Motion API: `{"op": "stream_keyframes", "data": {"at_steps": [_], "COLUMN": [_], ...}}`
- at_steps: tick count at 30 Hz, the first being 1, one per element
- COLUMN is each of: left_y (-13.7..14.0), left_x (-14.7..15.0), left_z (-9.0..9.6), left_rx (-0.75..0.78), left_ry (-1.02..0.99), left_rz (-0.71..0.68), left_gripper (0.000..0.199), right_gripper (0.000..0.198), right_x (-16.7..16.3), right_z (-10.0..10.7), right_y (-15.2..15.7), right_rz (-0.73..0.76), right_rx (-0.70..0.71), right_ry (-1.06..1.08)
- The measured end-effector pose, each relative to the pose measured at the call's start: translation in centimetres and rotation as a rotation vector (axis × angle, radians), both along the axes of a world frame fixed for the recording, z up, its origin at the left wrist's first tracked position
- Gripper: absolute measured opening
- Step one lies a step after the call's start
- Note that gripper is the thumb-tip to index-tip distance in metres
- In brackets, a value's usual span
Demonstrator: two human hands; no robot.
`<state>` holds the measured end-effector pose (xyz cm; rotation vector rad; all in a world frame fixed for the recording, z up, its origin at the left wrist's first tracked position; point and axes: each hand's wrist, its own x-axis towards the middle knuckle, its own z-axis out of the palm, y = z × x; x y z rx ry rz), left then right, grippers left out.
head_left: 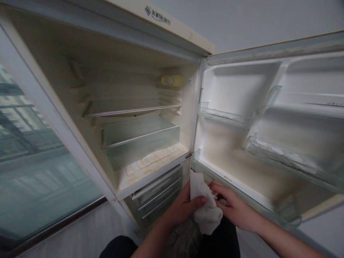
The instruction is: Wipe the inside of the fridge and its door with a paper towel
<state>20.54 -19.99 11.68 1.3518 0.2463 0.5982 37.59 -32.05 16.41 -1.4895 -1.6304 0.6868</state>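
Note:
In the head view, a crumpled white cloth or paper towel (pixel 204 211) hangs between my two hands, low in front of the open fridge (pixel 158 175). My left hand (pixel 188 206) is closed on it, with the thumb across its front. My right hand (pixel 228 202) pinches its right edge with bent fingers. Both hands are above my knees, close to the lower edge of the open fridge door (pixel 236 181). Inside the fridge are a glass shelf (pixel 134 107) and a clear drawer (pixel 145 134). Brownish stains show on the compartment floor (pixel 153 161).
Clear door racks (pixel 228 116) line the door, which is swung out to the right. Below the fridge compartment, several freezer drawers (pixel 161 195) stand exposed. A greyish, unclear bundle (pixel 184 240) is under my left forearm. To the left is a glass pane (pixel 45 179) with a dark bottom frame.

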Motion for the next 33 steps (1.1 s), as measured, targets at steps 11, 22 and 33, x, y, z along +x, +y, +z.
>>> {"op": "stream_keyframes", "data": {"at_steps": [11, 22, 33], "left_y": [1.8, 1.1, -1.5], "left_x": [2.1, 0.8, 1.3], "left_z": [-0.5, 0.5, 1.1], "left_rx": [-0.098, 0.245, 0.690], "left_ry": [-0.047, 0.089, 0.374], "left_rz": [0.352, 0.327, 0.111], "left_gripper": [0.040, 0.018, 0.008], "right_gripper": [0.036, 0.017, 0.070], "right_x": [1.5, 1.5, -3.5], "right_z": [1.4, -1.5, -11.3], "right_y": [-2.4, -1.3, -1.0], "right_rz": [-0.257, -0.304, 0.046], "right_rx": [0.043, 0.366, -0.339], "right_ry": [0.303, -0.248, 0.819]}}
